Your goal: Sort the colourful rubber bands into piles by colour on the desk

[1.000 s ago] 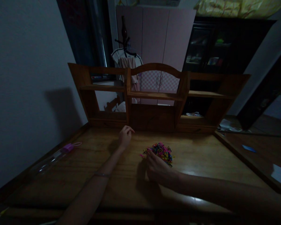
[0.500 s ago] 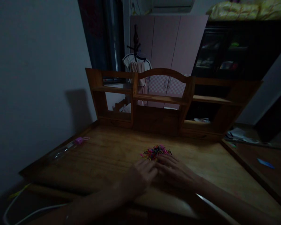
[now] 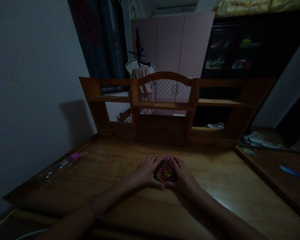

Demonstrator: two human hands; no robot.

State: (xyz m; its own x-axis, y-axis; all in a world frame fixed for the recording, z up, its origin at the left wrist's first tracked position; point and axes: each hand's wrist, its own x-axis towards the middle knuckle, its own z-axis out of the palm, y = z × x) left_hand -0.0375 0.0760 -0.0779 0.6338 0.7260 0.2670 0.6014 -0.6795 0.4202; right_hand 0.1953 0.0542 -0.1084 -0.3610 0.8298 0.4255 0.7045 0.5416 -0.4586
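A small heap of thin, tangled rubber bands (image 3: 165, 170) in pink, yellow, red and dark colours lies on the wooden desk (image 3: 115, 166). Cupped against its left side is my left hand (image 3: 145, 171), fingers curved around the edge. My right hand (image 3: 185, 176) curls in the same way along the right side. Together they ring the heap, with fingertips close at the far side and thumbs nearly meeting at the near side. Part of the heap's edge is hidden behind the fingers.
A clear bottle (image 3: 56, 168) with a purple cap lies at the desk's left edge, by the wall. A wooden shelf unit (image 3: 162, 106) rises along the back. To the right, a blue packet (image 3: 289, 170) rests on a neighbouring brown surface.
My hands have gone from lying flat over the heap's near side to cupping it from both sides. The heap is pressed more compact. The view has shifted slightly.
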